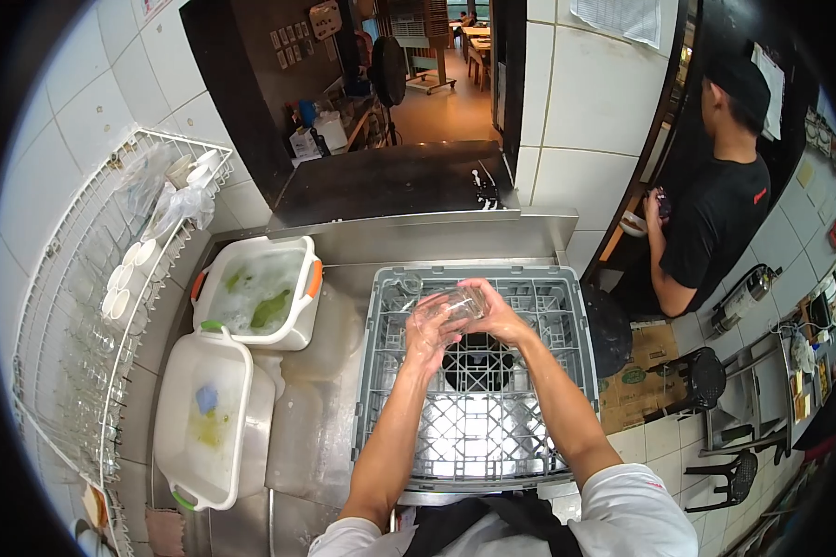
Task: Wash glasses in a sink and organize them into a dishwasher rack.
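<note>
My left hand [428,327] and my right hand [494,313] hold a clear drinking glass [463,304] between them, tilted on its side above a grey plastic dishwasher rack [571,362]. Another clear glass [409,284] lies in the rack's far left corner. To the left of the rack, a white tub with orange handles [209,327] contains sudsy water and something green. Nearer me, a white tub with green handles [240,432] contains cloudy water, a blue piece and a yellow-green one, perhaps sponges.
A white wire shelf [122,362] on the left wall bears glasses, white cups [129,275] and plastic bags. Beyond the rack lies a black ledge [390,177] at a pass-through opening. A person in black [717,202] stands at the right, near a black stool [707,376].
</note>
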